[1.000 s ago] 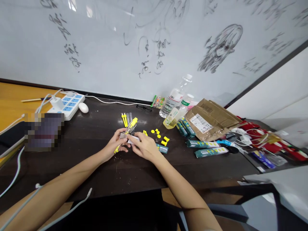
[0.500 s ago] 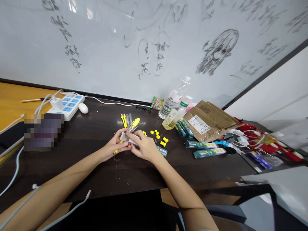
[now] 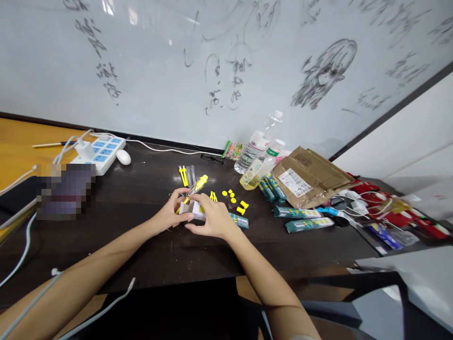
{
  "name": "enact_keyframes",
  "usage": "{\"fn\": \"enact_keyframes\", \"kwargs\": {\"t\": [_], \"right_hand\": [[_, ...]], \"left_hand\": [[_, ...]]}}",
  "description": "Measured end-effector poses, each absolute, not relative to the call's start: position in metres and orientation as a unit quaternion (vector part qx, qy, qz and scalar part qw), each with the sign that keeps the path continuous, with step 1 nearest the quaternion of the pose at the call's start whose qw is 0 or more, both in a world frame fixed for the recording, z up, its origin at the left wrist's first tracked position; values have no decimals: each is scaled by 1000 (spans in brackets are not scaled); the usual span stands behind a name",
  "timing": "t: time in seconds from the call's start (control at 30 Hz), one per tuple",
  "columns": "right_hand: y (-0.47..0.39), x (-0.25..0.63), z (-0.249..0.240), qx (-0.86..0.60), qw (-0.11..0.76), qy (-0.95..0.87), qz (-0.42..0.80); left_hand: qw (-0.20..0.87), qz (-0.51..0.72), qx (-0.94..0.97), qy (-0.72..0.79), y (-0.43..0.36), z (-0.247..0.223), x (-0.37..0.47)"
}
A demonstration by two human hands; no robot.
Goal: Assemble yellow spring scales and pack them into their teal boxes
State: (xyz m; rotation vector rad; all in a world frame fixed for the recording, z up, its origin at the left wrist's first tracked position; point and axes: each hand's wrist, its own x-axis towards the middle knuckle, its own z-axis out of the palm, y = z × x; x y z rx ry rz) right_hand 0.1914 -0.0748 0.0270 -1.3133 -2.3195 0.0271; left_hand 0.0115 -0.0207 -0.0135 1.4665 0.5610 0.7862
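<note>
Near the middle of the dark table, my left hand (image 3: 172, 211) and my right hand (image 3: 213, 217) are closed around a small white box (image 3: 197, 211) with a yellow label. A clear and yellow tool (image 3: 199, 184) slants up from between my hands; its lower end is partly hidden by my left fingers. Behind them lie yellow sticks (image 3: 183, 175) and clear tubes (image 3: 191, 175). Several small yellow parts (image 3: 233, 200) are scattered right of my right hand. A green and white box (image 3: 240, 220) lies partly behind my right wrist.
Bottles (image 3: 252, 151), a cardboard parcel (image 3: 300, 177) and green boxes (image 3: 308, 224) stand or lie at the right. A power strip (image 3: 103, 153), a white mouse (image 3: 123, 157) and cables are at the left. Eyeglasses (image 3: 212, 159) lie near the whiteboard (image 3: 152, 80).
The white box has turned between my hands, so its side with the yellow label now shows. My fingers have shifted slightly on it. The view has moved a little.
</note>
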Motion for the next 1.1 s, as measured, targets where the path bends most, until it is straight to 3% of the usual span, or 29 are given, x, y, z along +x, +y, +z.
{"fn": "enact_keyframes", "kwargs": {"t": [0.2,0.43,0.73,1.1], "right_hand": [[-75,192,24,-502,240,-831,10],[-72,195,21,-541,216,-812,11],[-67,205,16,-588,181,-787,-29],[-64,234,24,-565,230,-791,-43]], "left_hand": [[638,359,629,262,-21,-13,12],[577,503,600,233,-16,11,0],[503,344,736,294,-20,13,-5],[564,229,730,310,7,18,-28]]}}
